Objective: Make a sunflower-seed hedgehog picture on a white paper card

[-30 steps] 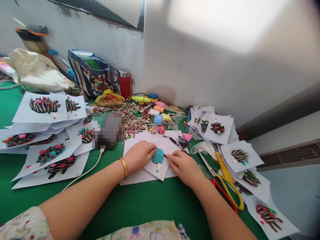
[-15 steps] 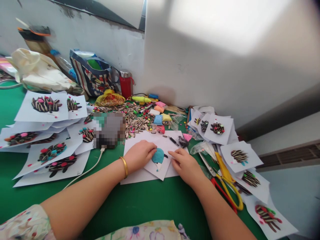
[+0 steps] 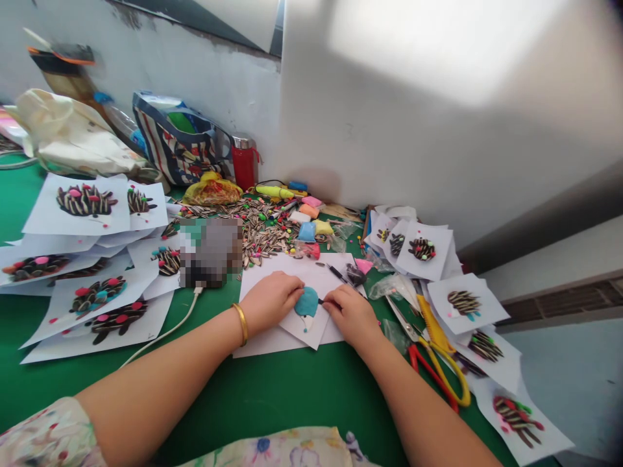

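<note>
A blue clay body with a pale pointed snout, shaped like a hedgehog, lies on a small white sheet of paper. That sheet rests at an angle on a larger white sheet. My left hand is closed, its fingertips pressed together at the left edge of the blue clay; what lies under them is hidden. On the other side, my right hand pinches a small black piece at the clay's right edge. A black pen and a dark lump lie just beyond.
Sunflower seeds and coloured clay packs spread behind the sheets. Finished seed hedgehogs on paper are piled left and right. Scissors lie right of my right hand. A blurred device with a white cable sits left.
My right hand has moved slightly left, and its fingers have closed on the small black piece beside the blue clay. My left hand stays at the clay's left edge.
</note>
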### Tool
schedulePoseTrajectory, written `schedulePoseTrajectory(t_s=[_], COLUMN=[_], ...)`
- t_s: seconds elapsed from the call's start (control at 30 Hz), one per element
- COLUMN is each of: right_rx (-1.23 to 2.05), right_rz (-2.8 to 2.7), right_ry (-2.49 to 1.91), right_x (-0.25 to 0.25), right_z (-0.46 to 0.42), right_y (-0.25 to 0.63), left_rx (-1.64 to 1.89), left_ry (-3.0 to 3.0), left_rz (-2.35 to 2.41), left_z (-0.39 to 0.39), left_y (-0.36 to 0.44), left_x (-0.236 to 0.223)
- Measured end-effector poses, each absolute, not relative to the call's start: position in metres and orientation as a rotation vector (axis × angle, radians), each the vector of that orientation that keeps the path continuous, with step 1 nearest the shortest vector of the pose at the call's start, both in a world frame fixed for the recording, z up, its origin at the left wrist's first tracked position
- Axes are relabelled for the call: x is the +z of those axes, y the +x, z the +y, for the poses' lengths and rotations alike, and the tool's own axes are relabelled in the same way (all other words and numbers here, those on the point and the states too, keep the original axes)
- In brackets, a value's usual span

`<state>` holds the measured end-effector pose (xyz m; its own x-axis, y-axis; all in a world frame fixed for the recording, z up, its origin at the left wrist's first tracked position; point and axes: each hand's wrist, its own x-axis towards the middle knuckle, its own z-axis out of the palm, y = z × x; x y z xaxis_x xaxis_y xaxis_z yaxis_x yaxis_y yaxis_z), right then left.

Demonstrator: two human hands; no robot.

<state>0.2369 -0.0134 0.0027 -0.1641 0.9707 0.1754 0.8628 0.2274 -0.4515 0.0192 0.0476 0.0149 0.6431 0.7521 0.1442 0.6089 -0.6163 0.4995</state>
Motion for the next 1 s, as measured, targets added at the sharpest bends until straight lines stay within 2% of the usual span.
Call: schedulePoseTrajectory(t_s=[0.13,0.4,0.63,1.0], right_rx=[0.481,0.557,0.520,0.402], right_rz=[-2.038,-2.150,-2.401,-2.457], right_ry=[-1.673,-1.645,-1.744,-1.808], right_x=[0.002,0.017,0.033,0.030], right_z=[-0.010,-0.023,-0.049,-0.050], right_y=[0.247,0.256,0.243,0.235], left_rx=[0.482,0.470,0.466,0.469], left_ry=[2.456,2.447,2.414,2.441], left_rz=[1.073,1.066,1.083,1.073], left_z=[0.048,0.048,0.046,0.047], left_y=[0.019,0.019,0.020,0.019], left_x=[0.014,0.016,0.020,0.018])
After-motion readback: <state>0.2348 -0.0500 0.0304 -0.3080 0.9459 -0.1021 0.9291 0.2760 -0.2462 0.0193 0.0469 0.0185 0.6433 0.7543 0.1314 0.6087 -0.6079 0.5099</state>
